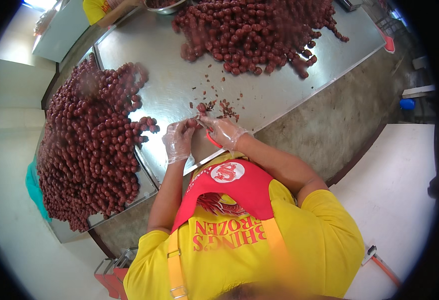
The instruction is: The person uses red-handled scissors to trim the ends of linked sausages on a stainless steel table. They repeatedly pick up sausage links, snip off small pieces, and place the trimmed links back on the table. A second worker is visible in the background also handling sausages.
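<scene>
Both my hands wear clear plastic gloves near the front edge of the steel table. My left hand [178, 141] pinches a small round red sausage [192, 123] between thumb and fingers. In my right hand [226, 132] is a pair of scissors with orange-red handles [213, 139]; the blades point at the sausages and are partly hidden by the fingers. Another round sausage [201, 108] lies just beyond the fingertips, seemingly on the same string. Small dark trimmings [227, 108] are scattered on the metal past my right hand.
A large heap of linked sausages [91, 142] covers the left side, and a second heap [249, 33] lies across the far side of the steel table [159, 86]. A metal bowl [165, 9] stands at the far edge beside another person's arm [114, 15].
</scene>
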The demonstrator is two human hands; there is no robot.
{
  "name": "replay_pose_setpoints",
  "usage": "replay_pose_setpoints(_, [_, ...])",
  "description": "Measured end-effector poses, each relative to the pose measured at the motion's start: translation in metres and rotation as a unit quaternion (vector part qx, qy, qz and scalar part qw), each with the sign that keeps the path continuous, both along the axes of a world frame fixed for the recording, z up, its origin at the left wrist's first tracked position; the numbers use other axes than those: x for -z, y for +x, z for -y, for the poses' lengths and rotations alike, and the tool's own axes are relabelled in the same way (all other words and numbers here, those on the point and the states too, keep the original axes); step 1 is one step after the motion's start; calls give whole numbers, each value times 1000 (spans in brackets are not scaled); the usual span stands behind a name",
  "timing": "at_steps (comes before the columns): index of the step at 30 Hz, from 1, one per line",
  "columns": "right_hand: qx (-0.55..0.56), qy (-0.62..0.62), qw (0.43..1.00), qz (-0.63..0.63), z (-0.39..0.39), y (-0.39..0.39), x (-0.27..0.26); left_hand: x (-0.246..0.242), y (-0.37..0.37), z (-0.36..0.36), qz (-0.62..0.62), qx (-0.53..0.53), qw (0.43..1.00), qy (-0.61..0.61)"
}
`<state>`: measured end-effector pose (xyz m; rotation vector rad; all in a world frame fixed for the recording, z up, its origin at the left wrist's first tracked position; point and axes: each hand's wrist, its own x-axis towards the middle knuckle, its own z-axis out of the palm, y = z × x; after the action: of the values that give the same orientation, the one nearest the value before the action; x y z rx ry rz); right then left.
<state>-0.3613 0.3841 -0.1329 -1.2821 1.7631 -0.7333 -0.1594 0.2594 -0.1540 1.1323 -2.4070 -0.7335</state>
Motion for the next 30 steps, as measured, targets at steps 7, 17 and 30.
replay_pose_setpoints(7, [77, -3, 991, 106, -7, 9, -16, 6, -6, 5, -27, 24, 998, -50])
replay_pose_setpoints(17, [82, 94, 974, 191, 3, -13, -17, 10, 2, 9, 8, 37, 989, -141])
replay_pose_setpoints(30, [441, 21, 808, 389, -140, -78, 50, 21, -37, 33, 106, 37, 994, 3])
